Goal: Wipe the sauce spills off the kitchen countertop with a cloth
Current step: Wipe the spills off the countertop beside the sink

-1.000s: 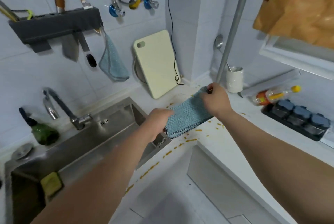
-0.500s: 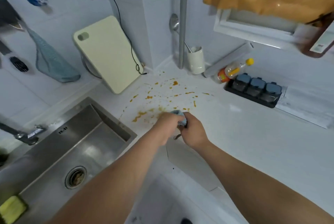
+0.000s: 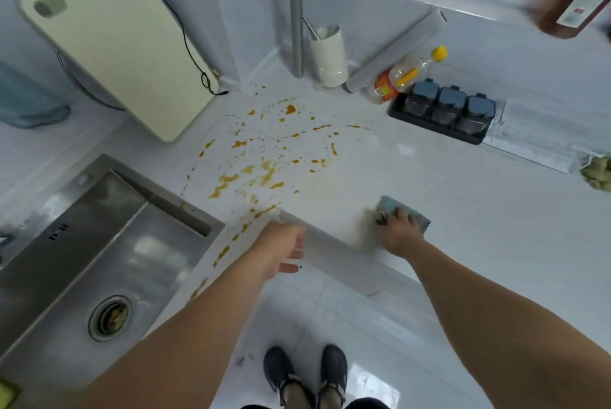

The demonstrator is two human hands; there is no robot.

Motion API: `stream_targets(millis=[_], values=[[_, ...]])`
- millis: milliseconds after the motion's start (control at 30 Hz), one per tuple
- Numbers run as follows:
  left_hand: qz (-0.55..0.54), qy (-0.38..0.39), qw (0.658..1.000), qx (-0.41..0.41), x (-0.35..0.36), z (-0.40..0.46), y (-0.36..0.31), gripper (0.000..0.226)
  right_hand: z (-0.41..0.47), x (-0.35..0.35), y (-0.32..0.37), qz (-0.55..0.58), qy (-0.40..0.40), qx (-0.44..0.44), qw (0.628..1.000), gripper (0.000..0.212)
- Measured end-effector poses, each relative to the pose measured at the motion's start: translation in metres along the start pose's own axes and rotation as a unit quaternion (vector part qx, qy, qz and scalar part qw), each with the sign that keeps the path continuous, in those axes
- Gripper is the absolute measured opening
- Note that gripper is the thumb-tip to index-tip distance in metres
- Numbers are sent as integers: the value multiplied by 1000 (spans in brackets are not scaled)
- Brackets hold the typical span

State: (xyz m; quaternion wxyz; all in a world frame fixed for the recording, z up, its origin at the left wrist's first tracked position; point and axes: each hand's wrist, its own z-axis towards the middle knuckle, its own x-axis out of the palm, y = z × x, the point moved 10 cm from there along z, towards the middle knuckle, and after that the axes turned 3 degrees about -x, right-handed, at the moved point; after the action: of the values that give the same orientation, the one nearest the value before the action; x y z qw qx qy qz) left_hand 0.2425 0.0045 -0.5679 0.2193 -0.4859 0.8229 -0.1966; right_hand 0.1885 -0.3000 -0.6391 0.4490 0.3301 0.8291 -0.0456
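Orange-brown sauce spills (image 3: 264,170) are spattered over the white countertop (image 3: 463,210), from the inner corner down to its front edge beside the sink. A folded blue cloth (image 3: 390,205) lies on the counter to the right of the spills. My right hand (image 3: 398,233) presses down on it with spread fingers, near the counter's front edge. My left hand (image 3: 281,248) hovers in front of the counter's inner corner edge, fingers relaxed, holding nothing.
A steel sink (image 3: 99,243) sits at the left. A pale cutting board (image 3: 112,41) leans on the wall behind the spills. A white cup (image 3: 329,55), a bottle (image 3: 403,78) and a black tray of spice jars (image 3: 443,114) stand at the back. A metal pole (image 3: 296,12) rises from the corner.
Both hands held the cloth together over the spills. Now my right hand has carried it to the right and presses it on the counter; my left hand has let go and drawn back.
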Motion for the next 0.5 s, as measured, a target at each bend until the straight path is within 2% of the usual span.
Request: stream_targets(millis=[167,233,367,500], values=[[21,13,1000,-18,3,19,4,27,-33,35,86,-49,-49,-155,986,54],[33,26,999,-15,11,27,-2,28,-35,40,83,-54,-48,-172,983,54],[40,29,998,-26,26,39,-12,24,-29,13,4,-50,-75,-91,992,68],[79,0,996,-43,41,53,-16,39,-19,-27,-92,-9,-85,42,995,67]])
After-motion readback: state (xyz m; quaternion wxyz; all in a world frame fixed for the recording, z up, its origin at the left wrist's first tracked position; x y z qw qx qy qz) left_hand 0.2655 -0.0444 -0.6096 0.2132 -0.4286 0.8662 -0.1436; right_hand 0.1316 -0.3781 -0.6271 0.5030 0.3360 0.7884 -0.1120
